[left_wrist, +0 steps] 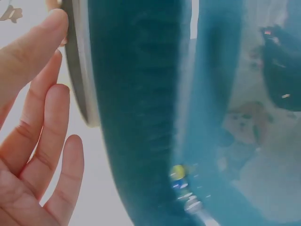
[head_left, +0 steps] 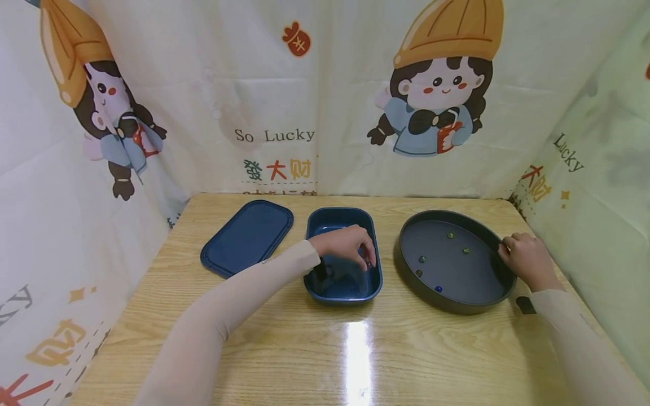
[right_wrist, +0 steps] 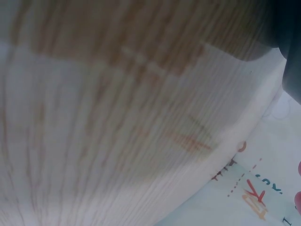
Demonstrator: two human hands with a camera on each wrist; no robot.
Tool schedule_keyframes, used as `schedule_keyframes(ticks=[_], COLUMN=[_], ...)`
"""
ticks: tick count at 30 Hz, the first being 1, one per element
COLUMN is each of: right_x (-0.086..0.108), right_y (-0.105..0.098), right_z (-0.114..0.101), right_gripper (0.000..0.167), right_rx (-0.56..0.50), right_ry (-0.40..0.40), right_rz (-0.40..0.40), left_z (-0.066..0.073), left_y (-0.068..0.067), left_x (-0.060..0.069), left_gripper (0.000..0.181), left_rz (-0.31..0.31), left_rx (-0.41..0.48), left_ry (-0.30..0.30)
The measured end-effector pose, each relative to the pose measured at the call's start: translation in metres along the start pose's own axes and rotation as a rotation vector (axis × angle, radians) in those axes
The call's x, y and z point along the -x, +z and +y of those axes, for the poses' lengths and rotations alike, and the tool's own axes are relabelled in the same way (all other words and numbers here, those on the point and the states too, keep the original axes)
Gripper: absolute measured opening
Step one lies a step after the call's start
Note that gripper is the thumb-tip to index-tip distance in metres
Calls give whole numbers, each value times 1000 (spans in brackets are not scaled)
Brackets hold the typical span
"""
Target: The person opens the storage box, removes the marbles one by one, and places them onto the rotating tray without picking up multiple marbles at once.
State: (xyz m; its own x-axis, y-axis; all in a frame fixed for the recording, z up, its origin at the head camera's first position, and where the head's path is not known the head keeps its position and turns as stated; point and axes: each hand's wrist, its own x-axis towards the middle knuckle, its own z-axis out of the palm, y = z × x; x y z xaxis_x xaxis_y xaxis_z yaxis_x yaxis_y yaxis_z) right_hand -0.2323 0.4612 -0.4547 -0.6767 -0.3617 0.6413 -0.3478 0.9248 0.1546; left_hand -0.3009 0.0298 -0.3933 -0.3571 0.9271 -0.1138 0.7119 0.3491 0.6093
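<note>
My left hand [head_left: 345, 246] hangs over the right part of a deep blue rectangular container [head_left: 342, 292], fingers pointing down. In the left wrist view its fingers [left_wrist: 56, 113] are loosely bent, and no object shows between them. A few small marbles [left_wrist: 178, 172], one of them yellow, lie inside the container against its wall. To the right stands a round dark grey pan [head_left: 462, 279]. Several marbles, among them a blue marble [head_left: 439, 289] and a green marble [head_left: 422, 259], lie spread over its bottom. My right hand [head_left: 530, 262] grips the pan's right rim.
A flat blue lid [head_left: 249, 237] lies on the wooden table [head_left: 284, 349], left of the container. Printed cloth [head_left: 345, 101] hangs behind the table and along both sides. The right wrist view shows mostly wood grain and a bit of cloth.
</note>
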Motion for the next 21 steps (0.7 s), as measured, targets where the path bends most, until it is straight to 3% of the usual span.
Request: schedule_keyframes(ticks=[9, 21], right_x=[1, 1], right_y=[-1, 1], right_z=[0, 0], right_gripper=[10, 10], right_rx=[6, 8], right_ry=[0, -4], right_rz=[-8, 3], left_z=[18, 38], left_y=[-24, -36], left_x=[-14, -71], left_gripper=[11, 17], left_rz=[72, 136], left_rx=[4, 20], left_ry=[-1, -28])
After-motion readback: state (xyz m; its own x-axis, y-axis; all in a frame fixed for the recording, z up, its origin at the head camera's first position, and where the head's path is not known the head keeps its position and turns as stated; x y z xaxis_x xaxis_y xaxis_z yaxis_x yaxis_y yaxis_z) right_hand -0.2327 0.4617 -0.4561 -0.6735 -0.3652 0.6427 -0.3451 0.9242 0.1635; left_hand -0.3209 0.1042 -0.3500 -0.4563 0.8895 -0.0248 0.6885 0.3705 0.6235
